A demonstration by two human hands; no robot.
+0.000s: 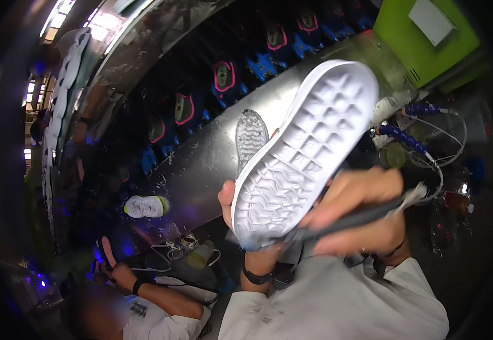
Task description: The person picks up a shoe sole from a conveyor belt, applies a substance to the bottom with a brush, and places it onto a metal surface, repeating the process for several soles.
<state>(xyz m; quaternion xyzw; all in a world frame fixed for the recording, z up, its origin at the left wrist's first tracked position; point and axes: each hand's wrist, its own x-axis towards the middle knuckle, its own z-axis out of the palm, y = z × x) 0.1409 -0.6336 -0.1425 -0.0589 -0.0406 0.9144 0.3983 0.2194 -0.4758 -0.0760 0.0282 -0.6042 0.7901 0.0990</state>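
A large white shoe sole (309, 147) is tilted up in front of me, its treaded underside facing me. My left hand (226, 199) grips it from behind, with fingertips showing at its left edge and the rest of the hand mostly hidden. Blurred by motion, my right hand (360, 212) is closed around a long dark-handled brush (365, 216). The brush's left end reaches the sole's lower edge, and a pale tuft shows at its right end. Behind the white sole, a grey sole (250, 133) with a wavy surface lies on the metal bench (198, 156).
Dark shoe forms with pink outlines (224, 76) line the far side of the bench. A white sole with yellow-green edging (144, 207) lies further left. A co-worker (161, 300) is at lower left. Blue coiled hoses (402, 139) and a green panel (428, 42) are at right.
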